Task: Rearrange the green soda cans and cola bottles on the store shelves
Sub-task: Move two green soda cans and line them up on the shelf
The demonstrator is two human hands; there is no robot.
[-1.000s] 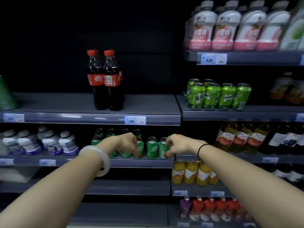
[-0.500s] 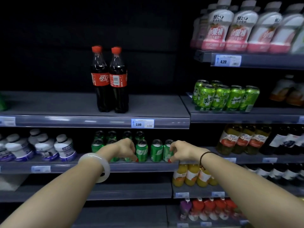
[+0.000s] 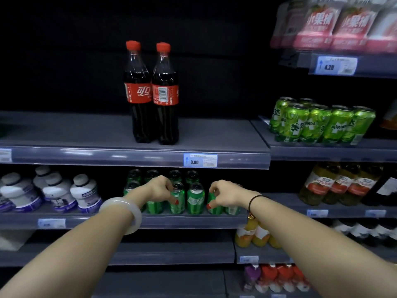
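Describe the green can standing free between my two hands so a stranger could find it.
Find the two cola bottles; go one shelf down. In the front row of green soda cans, it is the can between the left hand and right hand, the only one neither touches.

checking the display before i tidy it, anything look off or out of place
Nothing is spilled or damaged. One oddity: two cola bottles stand alone on an otherwise bare shelf, one showing its barcode instead of its logo.

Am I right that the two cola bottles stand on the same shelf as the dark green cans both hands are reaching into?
Not quite. The head view shows the cola bottles one shelf above the dark green cans that the left hand and right hand reach into.
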